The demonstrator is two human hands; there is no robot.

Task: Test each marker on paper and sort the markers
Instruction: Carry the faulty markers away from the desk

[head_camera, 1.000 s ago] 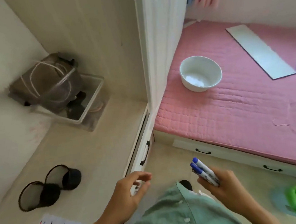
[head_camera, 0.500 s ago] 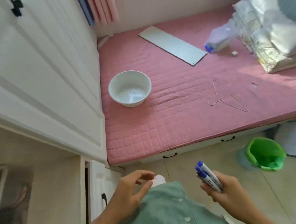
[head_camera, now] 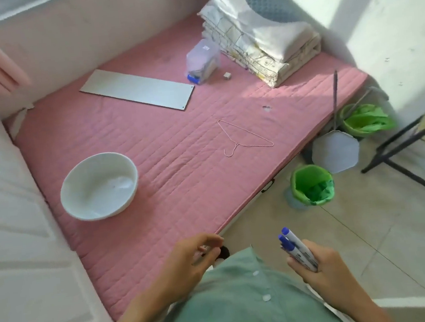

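We grip blue markers [head_camera: 298,250] in our right hand [head_camera: 323,269], and our left hand [head_camera: 190,261] is loose and holds nothing.

White bowl [head_camera: 99,186] on pink mattress [head_camera: 174,149]

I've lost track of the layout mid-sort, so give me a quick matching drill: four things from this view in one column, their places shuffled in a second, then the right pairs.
Things:
1. blue-capped white markers
2. round white plastic bowl
3. thin wire clothes hanger
4. clear plastic box with a blue marker inside

Places:
A. beside the folded white bedding, at the far end of the pink quilted mat
B. gripped in the right hand
C. flat near the middle of the mat
D. near the mat's left edge

Pairs: 1-B, 2-D, 3-C, 4-A
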